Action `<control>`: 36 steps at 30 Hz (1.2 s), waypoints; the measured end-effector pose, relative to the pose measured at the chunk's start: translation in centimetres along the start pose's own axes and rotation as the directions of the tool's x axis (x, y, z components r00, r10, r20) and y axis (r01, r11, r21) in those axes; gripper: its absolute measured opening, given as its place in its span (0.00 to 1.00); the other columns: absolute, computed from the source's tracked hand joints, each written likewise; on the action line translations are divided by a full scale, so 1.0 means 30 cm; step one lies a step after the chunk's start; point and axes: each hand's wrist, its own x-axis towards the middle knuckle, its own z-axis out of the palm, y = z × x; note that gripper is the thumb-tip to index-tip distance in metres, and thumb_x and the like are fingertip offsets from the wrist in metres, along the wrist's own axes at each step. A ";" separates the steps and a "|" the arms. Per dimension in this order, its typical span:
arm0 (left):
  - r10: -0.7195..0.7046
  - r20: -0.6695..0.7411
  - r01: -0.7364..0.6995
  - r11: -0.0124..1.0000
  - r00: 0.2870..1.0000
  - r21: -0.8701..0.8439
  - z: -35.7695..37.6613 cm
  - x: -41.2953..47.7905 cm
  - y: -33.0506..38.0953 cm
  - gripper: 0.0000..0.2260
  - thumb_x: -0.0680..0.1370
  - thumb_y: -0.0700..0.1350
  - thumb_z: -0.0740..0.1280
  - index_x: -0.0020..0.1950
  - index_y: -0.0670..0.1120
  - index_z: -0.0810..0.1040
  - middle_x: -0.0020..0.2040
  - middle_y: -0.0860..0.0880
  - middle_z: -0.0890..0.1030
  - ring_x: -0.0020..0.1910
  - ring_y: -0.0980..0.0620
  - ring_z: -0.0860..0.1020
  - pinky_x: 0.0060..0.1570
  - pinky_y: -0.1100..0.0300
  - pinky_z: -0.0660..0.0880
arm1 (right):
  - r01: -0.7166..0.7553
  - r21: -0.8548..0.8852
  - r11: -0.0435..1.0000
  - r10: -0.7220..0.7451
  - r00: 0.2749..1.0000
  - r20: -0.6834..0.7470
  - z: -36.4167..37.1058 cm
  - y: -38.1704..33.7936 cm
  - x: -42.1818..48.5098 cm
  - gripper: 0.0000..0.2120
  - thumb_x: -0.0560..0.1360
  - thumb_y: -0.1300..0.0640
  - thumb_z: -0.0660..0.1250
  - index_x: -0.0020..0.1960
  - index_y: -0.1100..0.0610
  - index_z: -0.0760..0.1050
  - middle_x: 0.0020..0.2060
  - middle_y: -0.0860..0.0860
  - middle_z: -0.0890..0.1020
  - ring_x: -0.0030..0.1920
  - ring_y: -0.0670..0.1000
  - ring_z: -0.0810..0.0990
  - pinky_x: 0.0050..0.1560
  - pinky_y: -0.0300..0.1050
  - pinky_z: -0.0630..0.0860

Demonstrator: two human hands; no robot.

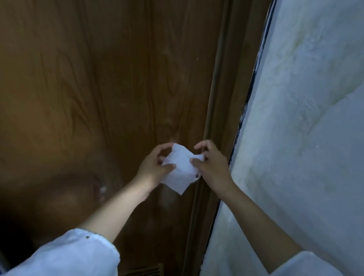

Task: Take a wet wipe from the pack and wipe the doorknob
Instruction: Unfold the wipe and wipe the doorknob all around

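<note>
At door edge: wet wipe (179, 168) spread before doorknob (196, 178), mostly hidden
Left hand (155, 165): pinching wipe's left side
Right hand (210, 164): pinching wipe's right corner

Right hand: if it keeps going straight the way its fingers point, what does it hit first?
Probably the wet wipe that the right hand already pinches, then the left hand on the wipe's far side. The doorknob sits just behind; depth is unclear.

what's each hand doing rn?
Left hand: closed, pinching the wet wipe's left edge.
Right hand: closed, pinching the wipe's right edge.
</note>
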 end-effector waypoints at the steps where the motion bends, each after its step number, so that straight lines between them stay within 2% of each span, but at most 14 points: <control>1: 0.044 -0.005 -0.044 0.998 0.999 0.035 0.006 0.022 -0.011 0.19 0.72 0.42 0.69 0.61 0.54 0.71 0.47 0.51 0.76 0.44 0.56 0.77 0.34 0.68 0.76 | 0.008 -0.045 0.999 -0.008 1.000 -0.011 0.007 0.017 0.007 0.11 0.73 0.59 0.67 0.51 0.49 0.68 0.43 0.47 0.76 0.42 0.46 0.77 0.37 0.33 0.74; 4: 0.196 0.011 -0.194 0.959 0.981 0.206 0.020 0.077 -0.032 0.16 0.75 0.42 0.66 0.61 0.51 0.71 0.49 0.52 0.78 0.46 0.57 0.78 0.37 0.70 0.76 | -0.011 -0.130 0.991 0.003 0.998 -0.067 0.033 0.058 0.020 0.11 0.73 0.57 0.67 0.51 0.47 0.68 0.43 0.47 0.77 0.41 0.44 0.77 0.35 0.32 0.73; 6: 0.301 0.041 -0.295 0.888 0.953 0.353 0.027 0.107 -0.039 0.16 0.76 0.41 0.64 0.63 0.51 0.70 0.57 0.50 0.76 0.54 0.54 0.76 0.48 0.63 0.77 | -0.050 -0.153 0.987 0.035 0.994 -0.099 0.050 0.082 0.026 0.09 0.74 0.57 0.66 0.50 0.48 0.69 0.41 0.47 0.77 0.41 0.45 0.78 0.33 0.30 0.70; 8: 0.382 0.086 -0.368 0.768 0.920 0.525 0.044 0.139 -0.059 0.18 0.76 0.41 0.63 0.64 0.52 0.69 0.60 0.49 0.73 0.59 0.53 0.72 0.54 0.58 0.74 | -0.109 -0.157 0.982 0.084 0.984 -0.156 0.069 0.113 0.036 0.08 0.74 0.59 0.66 0.51 0.52 0.70 0.40 0.50 0.78 0.41 0.50 0.80 0.33 0.32 0.72; 11: 0.467 0.133 -0.385 0.501 0.874 0.775 0.060 0.151 -0.103 0.21 0.75 0.45 0.64 0.66 0.54 0.67 0.62 0.48 0.69 0.61 0.48 0.68 0.59 0.54 0.69 | -0.194 -0.062 0.979 0.174 0.954 -0.243 0.099 0.139 0.045 0.06 0.74 0.59 0.66 0.49 0.53 0.70 0.36 0.48 0.76 0.37 0.51 0.80 0.32 0.36 0.77; 14: 0.435 0.234 -0.427 0.425 0.870 0.798 0.057 0.156 -0.156 0.18 0.76 0.47 0.61 0.67 0.54 0.68 0.65 0.49 0.68 0.62 0.47 0.65 0.61 0.53 0.66 | -0.237 -0.111 0.965 0.192 0.929 -0.318 0.123 0.155 0.058 0.05 0.75 0.58 0.65 0.49 0.54 0.71 0.36 0.46 0.76 0.34 0.44 0.76 0.31 0.30 0.69; 17: 0.358 0.383 -0.516 0.444 0.852 0.732 0.047 0.158 -0.202 0.17 0.79 0.46 0.56 0.67 0.55 0.67 0.67 0.53 0.69 0.64 0.52 0.64 0.62 0.56 0.63 | -0.272 -0.178 0.946 0.203 0.922 -0.330 0.134 0.169 0.049 0.07 0.75 0.58 0.65 0.52 0.55 0.71 0.40 0.50 0.78 0.41 0.51 0.80 0.33 0.35 0.70; 19: 0.346 0.435 -0.555 0.494 0.831 0.669 0.034 0.158 -0.225 0.18 0.79 0.45 0.55 0.70 0.55 0.64 0.68 0.54 0.69 0.66 0.54 0.64 0.63 0.58 0.63 | -0.241 -0.378 0.894 0.097 0.927 -0.363 0.148 0.159 0.032 0.10 0.76 0.56 0.64 0.56 0.55 0.71 0.44 0.52 0.79 0.44 0.54 0.82 0.35 0.36 0.73; 22: 0.337 0.459 -0.559 0.630 0.822 0.539 0.021 0.155 -0.249 0.19 0.79 0.43 0.56 0.70 0.53 0.64 0.69 0.53 0.68 0.67 0.55 0.65 0.64 0.61 0.64 | -0.078 -0.818 0.570 -0.286 0.914 -0.287 0.178 0.144 0.010 0.16 0.72 0.55 0.69 0.57 0.58 0.75 0.49 0.57 0.82 0.46 0.55 0.82 0.41 0.44 0.79; 24: 0.312 0.451 -0.514 0.732 0.836 0.446 0.019 0.158 -0.266 0.18 0.79 0.41 0.57 0.69 0.50 0.67 0.68 0.52 0.69 0.65 0.59 0.66 0.62 0.67 0.63 | 0.036 -0.855 0.517 -0.360 0.916 -0.179 0.201 0.133 0.012 0.18 0.70 0.53 0.70 0.58 0.59 0.76 0.50 0.57 0.82 0.49 0.56 0.81 0.47 0.47 0.79; 26: 0.279 0.405 -0.434 0.823 0.871 0.367 0.017 0.162 -0.281 0.17 0.79 0.38 0.57 0.66 0.48 0.70 0.64 0.53 0.71 0.60 0.62 0.67 0.56 0.77 0.62 | 0.138 -0.828 0.544 -0.312 0.949 -0.047 0.220 0.141 0.017 0.19 0.73 0.54 0.67 0.61 0.61 0.75 0.54 0.58 0.81 0.54 0.57 0.80 0.52 0.48 0.78; 28: 0.233 0.332 -0.337 0.890 0.914 0.306 0.009 0.168 -0.292 0.16 0.78 0.34 0.57 0.62 0.46 0.73 0.59 0.53 0.72 0.55 0.62 0.71 0.49 0.82 0.64 | 0.128 -0.844 0.521 -0.183 0.982 0.036 0.230 0.158 0.022 0.20 0.78 0.50 0.59 0.66 0.60 0.70 0.61 0.58 0.77 0.59 0.56 0.77 0.57 0.47 0.76; 32: 0.152 0.271 -0.218 0.947 0.951 0.235 -0.007 0.176 -0.292 0.18 0.76 0.30 0.55 0.58 0.47 0.75 0.56 0.52 0.75 0.51 0.64 0.75 0.46 0.76 0.71 | -0.069 -0.815 0.575 0.006 0.997 -0.079 0.222 0.174 0.048 0.23 0.78 0.45 0.57 0.66 0.60 0.67 0.60 0.58 0.76 0.57 0.55 0.77 0.51 0.45 0.75; 36: 0.152 0.215 -0.187 0.971 0.965 0.150 0.007 0.175 -0.268 0.16 0.75 0.29 0.57 0.58 0.44 0.74 0.56 0.46 0.78 0.54 0.53 0.77 0.52 0.66 0.72 | -0.095 -0.881 0.463 0.048 0.995 -0.082 0.246 0.173 0.077 0.23 0.78 0.49 0.58 0.68 0.61 0.63 0.57 0.60 0.78 0.52 0.58 0.80 0.44 0.47 0.75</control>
